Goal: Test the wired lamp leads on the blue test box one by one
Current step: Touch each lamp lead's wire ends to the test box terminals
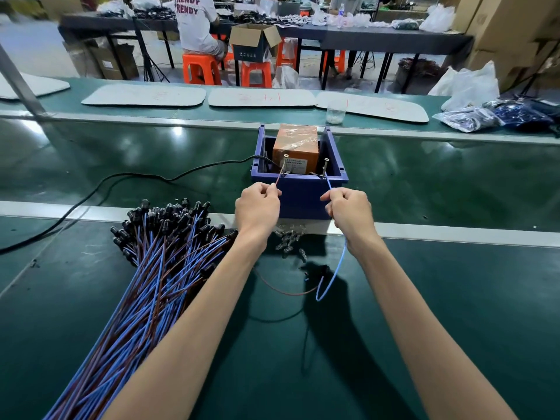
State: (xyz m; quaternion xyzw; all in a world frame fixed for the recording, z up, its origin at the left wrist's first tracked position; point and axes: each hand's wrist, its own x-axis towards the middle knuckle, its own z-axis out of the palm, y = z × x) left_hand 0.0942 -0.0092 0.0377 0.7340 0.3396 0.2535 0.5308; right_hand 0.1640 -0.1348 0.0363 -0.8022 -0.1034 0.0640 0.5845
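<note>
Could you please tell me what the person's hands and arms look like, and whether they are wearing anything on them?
Both are bare. The left hand and right hand wear no gloves, and no rings show. The left forearm and right forearm carry no sleeve, watch or bracelet as far as the frame's lower edge.

A factory assembly floor. Long green conveyor surfaces (pixel 424 177) run across it, with orange stools (pixel 201 68), stacked cartons (pixel 512 40) and bundled wired leads (pixel 145 283).
</note>
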